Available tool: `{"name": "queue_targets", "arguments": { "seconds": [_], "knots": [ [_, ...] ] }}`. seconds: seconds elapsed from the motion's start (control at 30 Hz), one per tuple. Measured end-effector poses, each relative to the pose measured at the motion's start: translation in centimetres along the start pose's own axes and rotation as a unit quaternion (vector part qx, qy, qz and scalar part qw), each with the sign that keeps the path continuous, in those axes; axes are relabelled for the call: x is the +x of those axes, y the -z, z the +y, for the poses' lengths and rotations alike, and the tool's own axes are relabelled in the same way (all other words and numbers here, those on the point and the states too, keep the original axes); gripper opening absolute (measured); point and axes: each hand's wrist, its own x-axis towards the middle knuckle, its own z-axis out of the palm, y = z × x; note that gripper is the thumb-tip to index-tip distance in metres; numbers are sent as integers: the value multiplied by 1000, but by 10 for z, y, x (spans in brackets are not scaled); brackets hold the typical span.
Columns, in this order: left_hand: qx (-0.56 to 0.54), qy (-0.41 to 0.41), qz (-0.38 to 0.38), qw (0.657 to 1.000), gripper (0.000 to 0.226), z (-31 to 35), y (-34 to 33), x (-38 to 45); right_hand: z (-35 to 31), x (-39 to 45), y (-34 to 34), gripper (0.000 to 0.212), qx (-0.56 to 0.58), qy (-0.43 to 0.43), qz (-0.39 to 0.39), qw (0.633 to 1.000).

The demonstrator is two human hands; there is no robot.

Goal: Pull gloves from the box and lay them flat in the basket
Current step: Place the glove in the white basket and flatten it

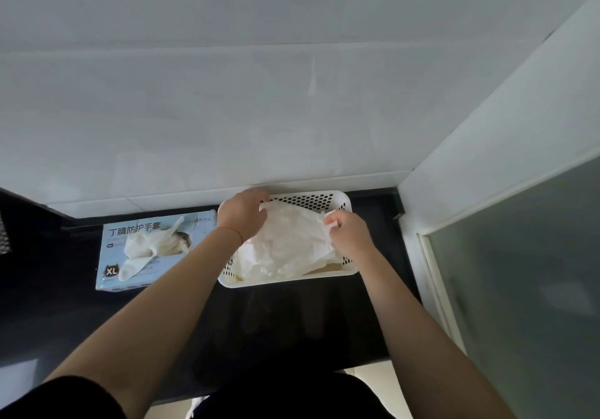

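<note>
Thin white glove (289,236), stretched out over the white perforated basket (324,201), lying across a crumpled heap of more white gloves (269,264) that fills most of it. Pinched at its far left edge by the left hand (242,214), fingers curled round the material above the basket's back left corner. Pinched at its right edge by the right hand (349,232), fingertips bunching the material near the basket's right side. Red thread bracelet (232,232) round the left wrist; both forearms bare, reaching in from the bottom of the view. Just left of the basket, nearly touching it, pale blue glove box (152,249) lying flat, marked XL, with a white glove (146,249) trailing out of its top opening. Both resting on a dark glossy countertop (292,314). Behind, a white tiled wall (227,94); to the right, a white frame with a frosted glass panel (519,272).
</note>
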Motion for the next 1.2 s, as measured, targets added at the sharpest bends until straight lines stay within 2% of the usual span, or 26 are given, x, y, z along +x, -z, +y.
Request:
{"name": "queue_targets", "arguments": {
  "seconds": [0.07, 0.13, 0.17, 0.2, 0.27, 0.3, 0.37, 0.43, 0.5, 0.63, 0.77, 0.83, 0.87, 0.93, 0.97, 1.03, 1.13, 1.2],
  "knots": [
    [38, -54, 87, 994, 21, 5, -6, -9, 3, 3, 0, 36, -17, 13, 4, 1000],
    [54, -83, 113, 989, 16, 14, -5, -21, 3, 5, -2, 35, -29, 24, 5, 999],
    [62, -71, 66, 993, 23, 20, -2, -26, 4, 6, -3, 35, -35, 29, 3, 999],
    [98, -53, -24, 993, 33, 26, 2, -30, 4, 7, -4, 34, -41, 32, 1, 999],
    [185, -34, -198, 962, 51, 37, 8, -37, 3, 8, -6, 35, -51, 32, -1, 998],
    [207, -25, -246, 947, 52, 39, 8, -40, 3, 8, -6, 35, -57, 31, -1, 998],
    [225, -15, -272, 936, 43, 37, 2, -45, 1, 6, -7, 35, -72, 37, 0, 997],
    [224, -11, -259, 940, 31, 33, -2, -48, -2, 4, -8, 34, -89, 43, 9, 995],
    [201, -6, -264, 943, 28, 30, 1, -49, -4, 3, -8, 34, -114, 45, 25, 992],
    [215, 2, -295, 931, 8, 22, 13, -50, -7, -2, -8, 30, -173, 45, 44, 983],
    [230, 27, -316, 920, 14, 19, 20, -50, -11, -7, -8, 27, -218, 53, 51, 973],
    [216, 19, -275, 937, 36, 28, 24, -48, -12, -11, -8, 29, -252, 69, 62, 963],
    [205, 10, -232, 951, 40, 33, 25, -47, -13, -12, -8, 31, -266, 79, 74, 958],
    [163, -2, -141, 977, 34, 43, 23, -48, -17, -12, -10, 31, -268, 104, 98, 953],
    [143, -4, -118, 983, 34, 47, 20, -49, -19, -12, -12, 30, -260, 120, 97, 953],
    [140, -13, -144, 979, 59, 46, 9, -50, -22, -8, -18, 36, -253, 145, 39, 956],
    [190, 12, -212, 959, 107, 30, -4, -48, -17, -4, -30, 75, -295, 130, -89, 943],
    [194, 32, -229, 953, 121, 16, -12, -47, -9, -1, -35, 94, -316, 105, -118, 936]
  ]
}}
